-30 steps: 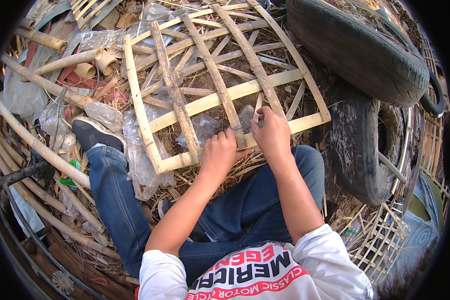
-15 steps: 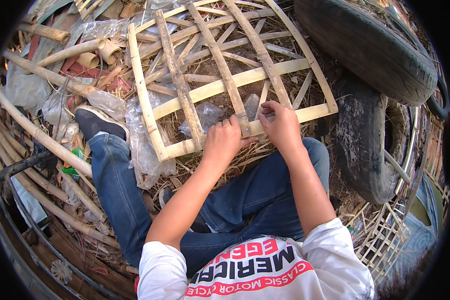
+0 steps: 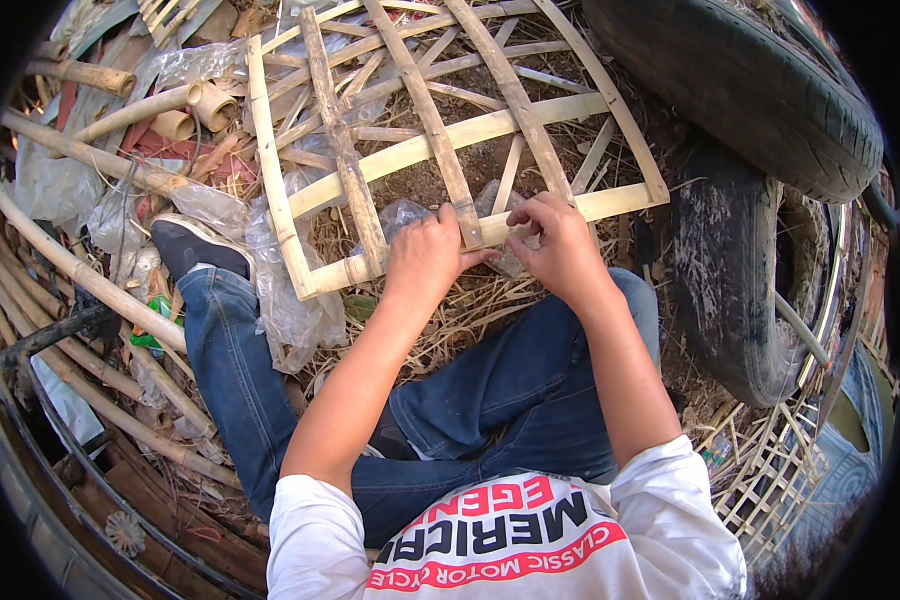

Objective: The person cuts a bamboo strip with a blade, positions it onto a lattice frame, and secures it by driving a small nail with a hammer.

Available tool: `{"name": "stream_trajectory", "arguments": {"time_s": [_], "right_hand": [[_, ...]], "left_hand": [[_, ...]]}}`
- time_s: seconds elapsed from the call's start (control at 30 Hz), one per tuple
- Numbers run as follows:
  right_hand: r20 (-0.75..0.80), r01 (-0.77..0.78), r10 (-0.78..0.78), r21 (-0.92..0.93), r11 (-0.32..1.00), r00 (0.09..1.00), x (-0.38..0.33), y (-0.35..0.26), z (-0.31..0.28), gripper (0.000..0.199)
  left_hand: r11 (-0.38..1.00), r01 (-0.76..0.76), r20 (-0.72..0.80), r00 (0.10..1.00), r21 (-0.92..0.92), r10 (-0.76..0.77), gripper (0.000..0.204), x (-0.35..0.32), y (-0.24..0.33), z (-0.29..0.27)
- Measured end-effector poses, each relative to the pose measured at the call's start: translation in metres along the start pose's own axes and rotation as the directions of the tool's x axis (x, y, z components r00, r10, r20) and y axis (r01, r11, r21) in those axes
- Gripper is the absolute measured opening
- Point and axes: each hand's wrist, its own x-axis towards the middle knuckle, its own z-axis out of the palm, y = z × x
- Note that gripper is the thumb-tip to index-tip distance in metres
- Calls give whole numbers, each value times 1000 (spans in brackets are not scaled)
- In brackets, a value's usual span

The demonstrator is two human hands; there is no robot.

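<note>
A pale bamboo lattice frame [image 3: 410,150] lies tilted on the ground ahead of me, made of flat crossing slats. My left hand [image 3: 425,255] grips the near edge slat where an upright slat meets it. My right hand [image 3: 555,245] pinches the same joint from the right, fingers curled at the edge slat. Whether a tie or thin strip is between the fingers is hidden. My legs in blue jeans [image 3: 470,400] are folded under the frame, with a dark shoe [image 3: 185,245] at the left.
Two worn tyres [image 3: 760,110] lean at the right. Bamboo poles [image 3: 70,270] and cut bamboo tubes [image 3: 185,105] lie at the left among clear plastic sheets [image 3: 290,300]. Dry straw covers the ground. Another woven bamboo lattice [image 3: 770,470] lies at the lower right.
The frame and both hands sit slightly lower and nearer in the picture. Both hands stay at the same joint on the near edge slat.
</note>
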Motion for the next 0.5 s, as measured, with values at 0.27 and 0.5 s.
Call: {"name": "stream_trajectory", "arguments": {"time_s": [0.27, 0.5], "right_hand": [[23, -122, 128, -170, 978, 992, -28, 0, -5, 22], [-48, -329, 340, -404, 854, 939, -39, 1, 8, 69]], "left_hand": [[1000, 11, 7, 1000, -7, -11, 73, 17, 1, -5], [1000, -1, -40, 999, 0, 1, 76, 29, -3, 9]]}}
